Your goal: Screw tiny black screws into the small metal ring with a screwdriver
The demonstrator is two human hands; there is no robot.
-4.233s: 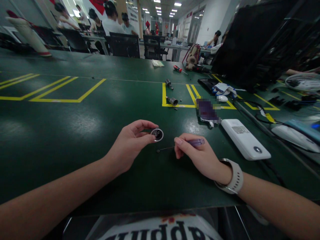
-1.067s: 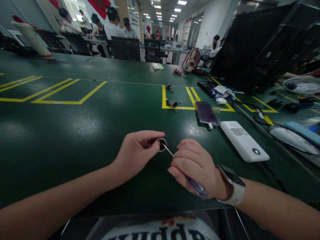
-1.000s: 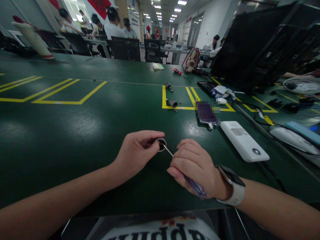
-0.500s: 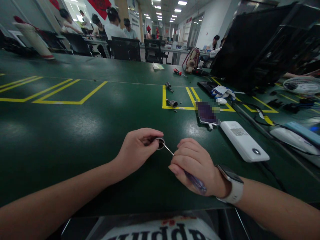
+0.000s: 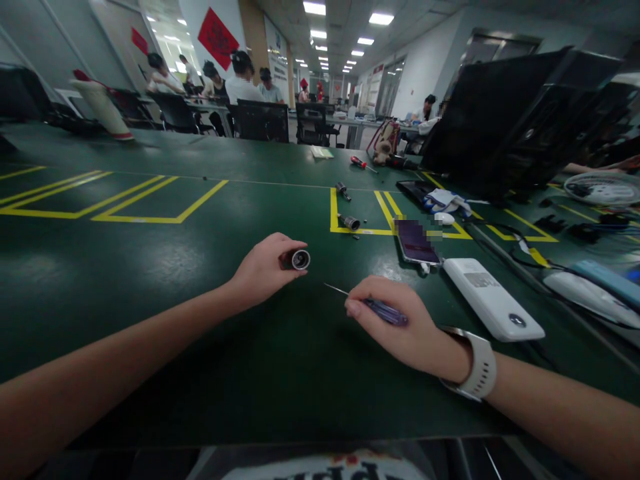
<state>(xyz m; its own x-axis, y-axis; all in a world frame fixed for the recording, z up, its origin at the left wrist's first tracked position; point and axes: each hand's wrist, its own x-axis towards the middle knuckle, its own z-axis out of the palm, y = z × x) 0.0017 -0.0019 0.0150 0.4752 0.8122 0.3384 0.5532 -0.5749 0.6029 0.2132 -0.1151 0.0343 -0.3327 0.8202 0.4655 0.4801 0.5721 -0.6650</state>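
My left hand (image 5: pixel 264 270) is closed around a short metal cylinder (image 5: pixel 301 259), its hollow round end turned toward me and to the right. Inside that end some inner part shows, too small to make out. My right hand (image 5: pixel 395 320) grips a screwdriver (image 5: pixel 385 311) by its clear purple handle, and the thin shaft points left toward the cylinder without touching it. Beyond the hands, two metal parts lie on the green table (image 5: pixel 200 373): a cylindrical one (image 5: pixel 350 222) by the yellow tape and a slimmer one (image 5: pixel 343 191) behind it.
A phone (image 5: pixel 417 241) and a white power bank (image 5: pixel 493 299) lie right of my right hand. Farther back are a red screwdriver (image 5: pixel 359 162), a glove (image 5: pixel 446 199) and a large black monitor (image 5: pixel 500 120). Cables run along the right side. People sit at desks in the background.
The screwdriver's tip has come out of the cylinder. My left hand has moved left and away with the cylinder, its open end now more visible. The camera view has tilted up slightly.
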